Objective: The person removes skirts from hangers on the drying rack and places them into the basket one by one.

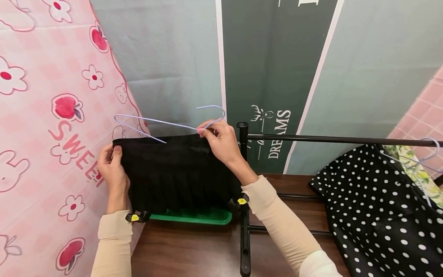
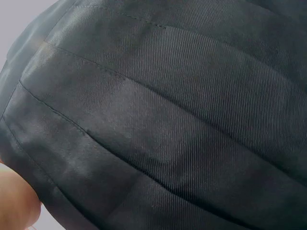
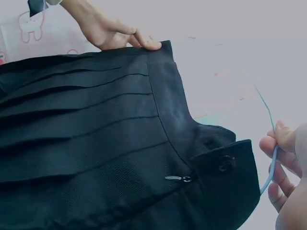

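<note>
Well apart, the left hand (image 1: 113,171) grips one end of a black pleated skirt (image 1: 173,173) that hangs between the hands, and the right hand (image 1: 223,144) pinches a lavender hanger (image 1: 157,121) near its hook

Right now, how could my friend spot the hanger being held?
In the head view, follow the black rail left to its post. Just left of it, the right hand pinches a thin lilac hanger. Another hanger at far right hooks over the rail; this one is handheld.
</note>
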Tool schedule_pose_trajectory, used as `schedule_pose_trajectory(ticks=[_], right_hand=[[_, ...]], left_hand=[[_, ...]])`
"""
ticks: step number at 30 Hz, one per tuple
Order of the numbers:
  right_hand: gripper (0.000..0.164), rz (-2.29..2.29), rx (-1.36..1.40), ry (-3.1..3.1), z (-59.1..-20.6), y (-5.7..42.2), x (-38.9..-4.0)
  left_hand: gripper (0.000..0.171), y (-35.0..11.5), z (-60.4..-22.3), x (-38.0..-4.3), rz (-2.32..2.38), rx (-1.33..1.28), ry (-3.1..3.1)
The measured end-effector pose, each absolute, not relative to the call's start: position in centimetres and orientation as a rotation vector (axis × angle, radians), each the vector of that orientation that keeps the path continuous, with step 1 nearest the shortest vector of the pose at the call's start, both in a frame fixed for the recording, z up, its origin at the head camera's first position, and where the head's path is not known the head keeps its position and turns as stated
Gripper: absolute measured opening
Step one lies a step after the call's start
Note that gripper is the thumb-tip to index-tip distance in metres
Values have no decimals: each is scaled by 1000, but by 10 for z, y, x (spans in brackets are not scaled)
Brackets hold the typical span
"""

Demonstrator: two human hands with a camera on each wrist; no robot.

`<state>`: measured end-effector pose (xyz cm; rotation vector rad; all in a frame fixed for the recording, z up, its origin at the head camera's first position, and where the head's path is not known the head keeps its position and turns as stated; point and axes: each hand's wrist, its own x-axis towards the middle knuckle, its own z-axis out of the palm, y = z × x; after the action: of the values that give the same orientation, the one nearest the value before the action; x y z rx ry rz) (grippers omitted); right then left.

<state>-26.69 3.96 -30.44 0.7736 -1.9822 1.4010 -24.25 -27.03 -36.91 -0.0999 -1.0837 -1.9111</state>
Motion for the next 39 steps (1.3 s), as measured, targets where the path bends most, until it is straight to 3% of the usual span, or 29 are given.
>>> schedule_pose_trajectory(ticks=[16, 23, 39], right_hand=[[7, 1380, 817, -2023, -306, 41, -262], [9, 1422, 819, -2027, -304, 40, -258], [13, 1461, 832, -2023, -305, 46, -250]], left_hand=[[11, -261, -380, -246, -1864, -12, -1235], [16, -251, -383, -246, -1805, -42, -1374], [18, -211, -383, -236, -1616, -324, -1779]])
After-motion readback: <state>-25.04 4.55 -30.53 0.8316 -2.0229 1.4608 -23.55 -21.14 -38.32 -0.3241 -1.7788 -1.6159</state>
